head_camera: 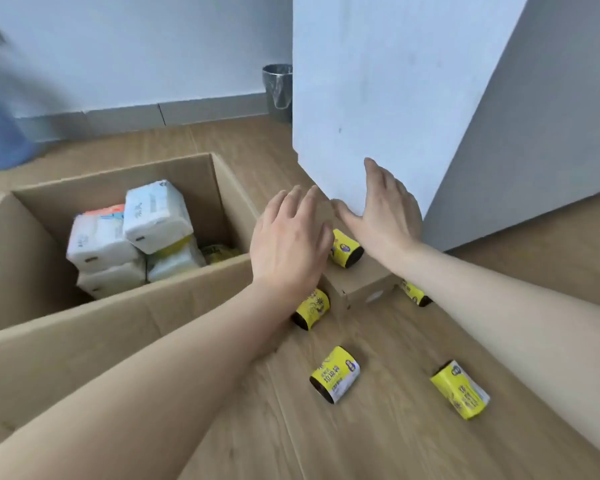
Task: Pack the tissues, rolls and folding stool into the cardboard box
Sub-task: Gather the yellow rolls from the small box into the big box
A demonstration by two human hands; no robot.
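Wood-plank flooring [413,445] is stretching to a pale wall, with the open cardboard box [125,317] sitting at my left, already holding stacked white tissue packs [153,216] pushed toward its far side, probably leaving room for the rest. I am reaching both spread, empty hands, left hand [288,237] and right hand [381,209], toward the yellow-labelled black roll [345,249] lying on the box's outer flap [361,278], while four more rolls, including one [335,374] near me, are lying scattered beside the box; I am seeing no folding stool.
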